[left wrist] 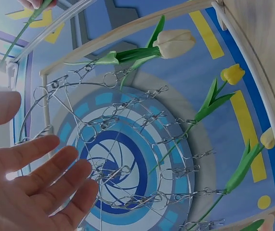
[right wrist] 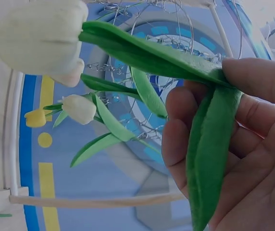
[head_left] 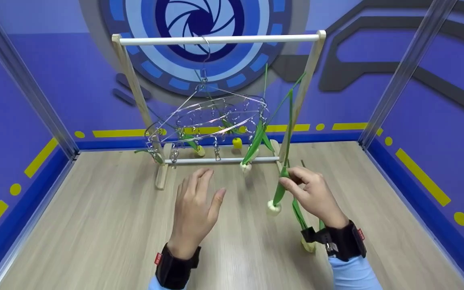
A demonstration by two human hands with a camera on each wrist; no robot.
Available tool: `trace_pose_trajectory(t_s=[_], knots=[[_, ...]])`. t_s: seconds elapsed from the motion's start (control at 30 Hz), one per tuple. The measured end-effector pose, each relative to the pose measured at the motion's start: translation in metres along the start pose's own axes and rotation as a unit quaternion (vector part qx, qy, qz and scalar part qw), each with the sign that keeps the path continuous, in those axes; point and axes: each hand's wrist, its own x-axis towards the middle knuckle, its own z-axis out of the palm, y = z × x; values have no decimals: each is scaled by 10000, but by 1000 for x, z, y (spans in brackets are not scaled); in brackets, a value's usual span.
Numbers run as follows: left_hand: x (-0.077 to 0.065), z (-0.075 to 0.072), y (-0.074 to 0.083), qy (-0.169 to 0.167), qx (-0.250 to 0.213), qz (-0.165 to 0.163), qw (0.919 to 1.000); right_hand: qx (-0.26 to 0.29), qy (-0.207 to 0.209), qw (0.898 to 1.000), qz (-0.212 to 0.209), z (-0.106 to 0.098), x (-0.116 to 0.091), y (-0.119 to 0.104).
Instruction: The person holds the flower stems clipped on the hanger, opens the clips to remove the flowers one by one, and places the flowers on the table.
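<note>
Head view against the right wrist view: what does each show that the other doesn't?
Only the head view: the left hand, both wrist straps and the sleeves.

Only the right wrist view: the palm of the right hand; the head view shows its back.

Both: the right hand holding a white tulip, plus the rack, hanger and yellow tulip.

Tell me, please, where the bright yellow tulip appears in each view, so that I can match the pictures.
Head: yellow tulip almost at the centre, just above the white lower bar.
Left wrist: upper right, left of the bar.
Right wrist: towards the left edge, right of the bar.
Shared landmark: that bar.
</note>
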Motion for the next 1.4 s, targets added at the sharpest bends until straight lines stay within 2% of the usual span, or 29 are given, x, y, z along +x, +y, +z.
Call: trace_pose_trajectory(t_s=[0.63,1.03,1.4], knots=[[-5,16,-9,-362,691,298,9965,143,229,9980,580,1,-25,24],[-10,30,-15,-546,1041,527,9917,376,32,9936,1066,5,-39,42],[-14,38,-21,-595,1071,603,9906,382,-97,9897,1377,5,-41,53]])
